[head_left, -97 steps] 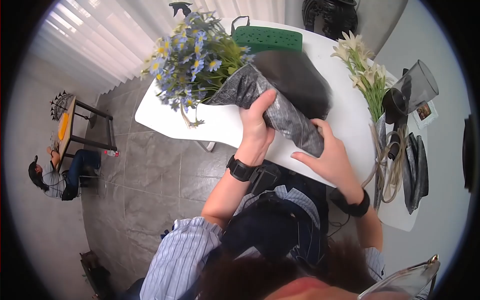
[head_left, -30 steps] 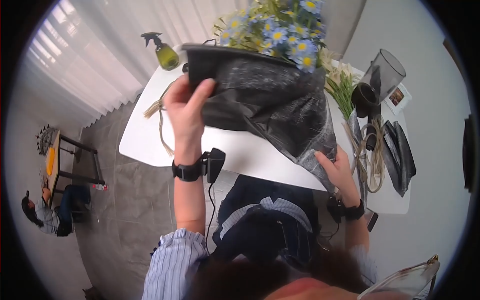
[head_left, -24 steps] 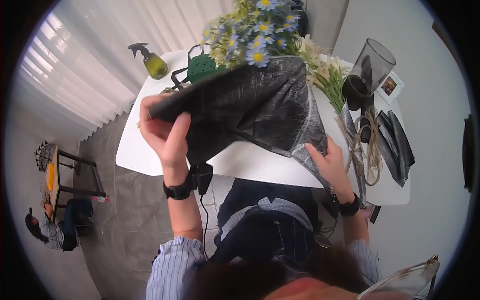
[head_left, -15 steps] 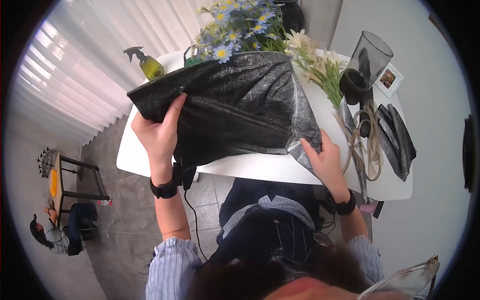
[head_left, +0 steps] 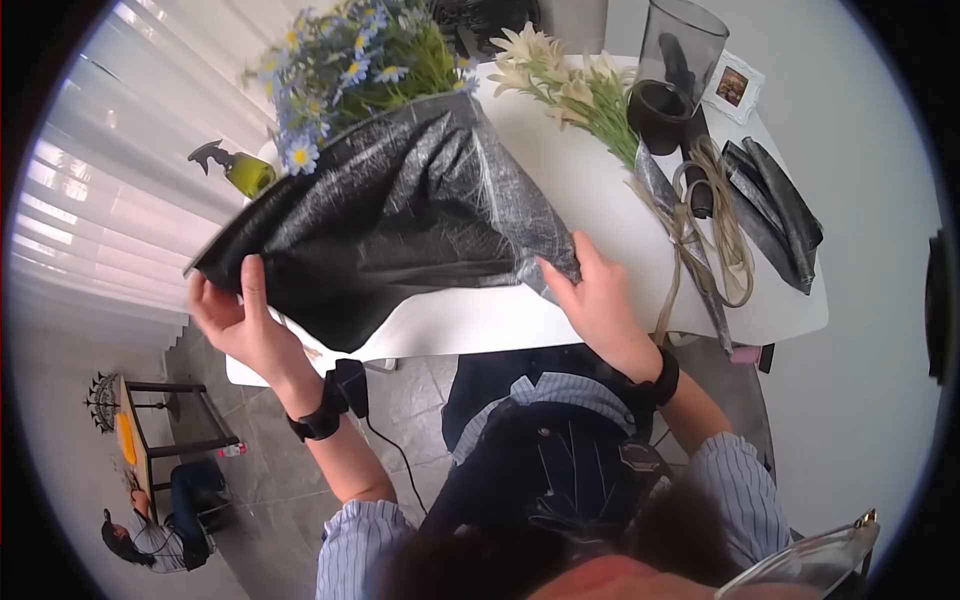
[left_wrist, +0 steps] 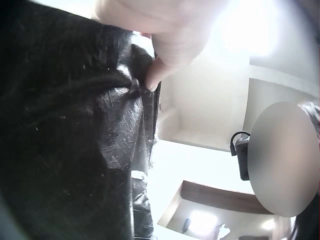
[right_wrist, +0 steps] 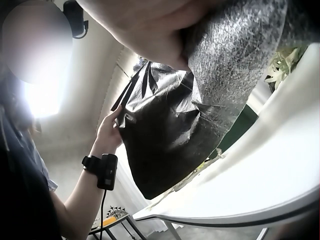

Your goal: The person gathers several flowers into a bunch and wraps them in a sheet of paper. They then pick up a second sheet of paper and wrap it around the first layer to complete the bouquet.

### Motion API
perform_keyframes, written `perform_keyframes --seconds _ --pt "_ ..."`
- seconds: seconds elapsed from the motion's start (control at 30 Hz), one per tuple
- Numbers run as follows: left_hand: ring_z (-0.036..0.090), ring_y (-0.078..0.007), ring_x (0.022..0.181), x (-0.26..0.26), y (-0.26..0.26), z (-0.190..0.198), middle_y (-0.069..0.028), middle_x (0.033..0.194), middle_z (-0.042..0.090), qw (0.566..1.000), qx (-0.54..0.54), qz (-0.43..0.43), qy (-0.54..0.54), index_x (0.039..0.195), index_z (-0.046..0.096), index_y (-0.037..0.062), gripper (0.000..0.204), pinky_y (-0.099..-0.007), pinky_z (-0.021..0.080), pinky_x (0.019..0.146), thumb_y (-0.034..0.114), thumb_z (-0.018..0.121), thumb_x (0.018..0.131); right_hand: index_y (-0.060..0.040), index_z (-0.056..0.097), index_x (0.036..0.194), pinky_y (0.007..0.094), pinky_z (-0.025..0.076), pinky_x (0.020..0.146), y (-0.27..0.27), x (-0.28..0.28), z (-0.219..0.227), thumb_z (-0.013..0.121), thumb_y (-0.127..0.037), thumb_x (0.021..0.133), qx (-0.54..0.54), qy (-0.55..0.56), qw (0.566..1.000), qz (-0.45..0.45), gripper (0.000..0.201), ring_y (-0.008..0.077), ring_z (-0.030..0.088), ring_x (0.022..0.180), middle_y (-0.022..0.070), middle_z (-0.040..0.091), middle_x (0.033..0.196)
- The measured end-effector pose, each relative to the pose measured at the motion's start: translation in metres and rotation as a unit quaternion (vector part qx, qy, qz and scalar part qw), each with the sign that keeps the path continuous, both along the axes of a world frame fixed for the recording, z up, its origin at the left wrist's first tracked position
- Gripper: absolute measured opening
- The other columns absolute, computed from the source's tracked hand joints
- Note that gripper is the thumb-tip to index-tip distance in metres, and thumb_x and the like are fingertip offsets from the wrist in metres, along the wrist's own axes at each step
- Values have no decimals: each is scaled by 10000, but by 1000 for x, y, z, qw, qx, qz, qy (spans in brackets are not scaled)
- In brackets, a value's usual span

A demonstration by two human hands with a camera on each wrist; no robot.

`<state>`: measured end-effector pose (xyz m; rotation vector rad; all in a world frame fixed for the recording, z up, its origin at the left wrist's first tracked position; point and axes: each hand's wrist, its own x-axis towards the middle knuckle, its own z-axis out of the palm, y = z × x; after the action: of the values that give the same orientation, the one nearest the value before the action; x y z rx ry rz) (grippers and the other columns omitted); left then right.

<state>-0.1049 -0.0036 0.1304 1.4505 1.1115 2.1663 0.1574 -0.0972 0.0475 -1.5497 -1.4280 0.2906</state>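
Dark, crinkled wrapping paper spreads in a wide cone in front of the blue daisies, whose heads rise past its upper edge in the head view. My left hand pinches the paper's outer left edge, thumb on the near face. At the cone's narrow, greyish end, my right hand grips the gathered paper, its thumb on top. The stems inside are hidden. In the right wrist view, the paper hangs between both hands, above the white table.
To the right lie pale lilies, a smoky vase, a white-framed picture, coiled twine and rolled dark paper. A green spray bottle stands left. Another person sits at a far table.
The bouquet's rolled cone has been opened out; my left hand went from around it to the paper's outer edge, then moved left and down. My right hand keeps the narrow end.
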Motion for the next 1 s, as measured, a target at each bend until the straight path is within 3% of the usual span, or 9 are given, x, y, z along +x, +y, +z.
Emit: perform_keyframes --seconds 0.07,0.1,0.17,0.27,0.4,0.53,0.67,0.9,1.0 --pt "433 -74 624 -5 -5 -8 -1 737 453 986 79 143 -12 847 412 41 255 -214 416 599 4 654 779 2 460 888 414 440 537 3 -3 5 652 -134 750 -5 -12 1000 -26 272 349 565 624 181 539 699" --pt "442 -73 661 -5 -17 -13 -13 742 468 992 64 101 -49 846 426 40 180 -227 408 619 -2 598 811 -10 464 886 406 443 539 6 -4 7 658 -137 734 30 -57 997 -48 277 334 568 638 167 547 733" --pt "510 -138 732 26 -42 -20 -66 840 520 995 -62 -74 -36 940 467 7 117 -286 443 704 16 519 836 -34 471 882 389 449 545 12 -9 10 670 -143 701 96 -143 981 -91 290 303 574 664 141 562 802" --pt "476 -209 1066 93 -45 -24 -154 1153 463 894 -197 -360 -181 1337 229 7 677 -310 437 848 -41 602 774 -59 480 877 344 442 537 19 -26 18 668 -150 656 143 -233 955 -114 305 249 570 676 91 567 881" --pt "545 -178 878 108 -22 -28 -99 979 535 908 -172 -313 -220 1163 404 -4 472 -286 452 765 -32 621 746 -47 491 945 308 414 571 10 -53 6 676 -176 646 177 -283 940 -68 375 236 561 708 85 566 910" --pt "562 -194 842 81 -8 -48 -90 938 551 886 -179 -352 -244 1093 461 0 425 -302 466 751 -30 615 698 -19 468 1034 376 426 661 -4 -61 14 732 -270 659 25 -31 996 78 522 324 546 872 144 554 948" --pt "570 -208 836 67 -13 -64 -92 931 565 858 -170 -425 -233 1098 472 3 457 -321 469 766 -14 620 667 8 464 1011 423 432 728 14 -48 12 719 -301 687 -29 92 973 210 515 377 529 863 207 537 925" --pt "576 -224 827 61 -14 -83 -101 934 568 866 -193 -407 -218 1086 489 -7 445 -338 478 774 11 631 664 -14 455 981 405 442 686 9 -56 13 729 -270 661 -56 110 977 176 493 356 539 787 178 531 874" --pt "569 -226 832 73 -18 -75 -107 931 554 885 -185 -368 -216 1099 468 -7 457 -348 477 778 -10 609 664 -1 434 998 415 449 670 14 -60 -3 728 -253 650 69 26 990 123 520 354 541 785 172 504 924"
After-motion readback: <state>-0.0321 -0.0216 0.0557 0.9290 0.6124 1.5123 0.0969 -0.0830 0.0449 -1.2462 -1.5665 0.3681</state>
